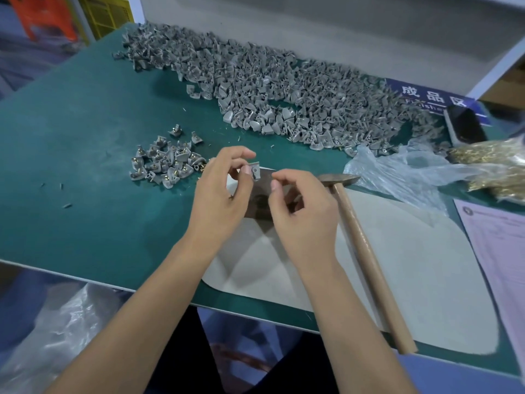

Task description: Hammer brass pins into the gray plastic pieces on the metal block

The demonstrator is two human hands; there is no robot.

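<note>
At your far left lies the small pile [167,163] of pinned pieces, a modest share done. Your left hand [218,191] pinches one gray piece [254,172] above the block [260,200]; your right hand [301,211] has fingers curled close, a pin there I cannot tell. The hammer [366,251] lies idle; the big heap [284,92] and pins [494,169] remain.

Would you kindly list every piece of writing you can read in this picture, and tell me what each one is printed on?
"成品区": white characters on the blue sign at the back right of the bench.
"Finishe…": a smaller white line beneath them on the same sign, partly covered by gray plastic pieces; only part is legible.
Printed sheet at the right edge: round logo and lines of text, too small and blurred to read.
</note>
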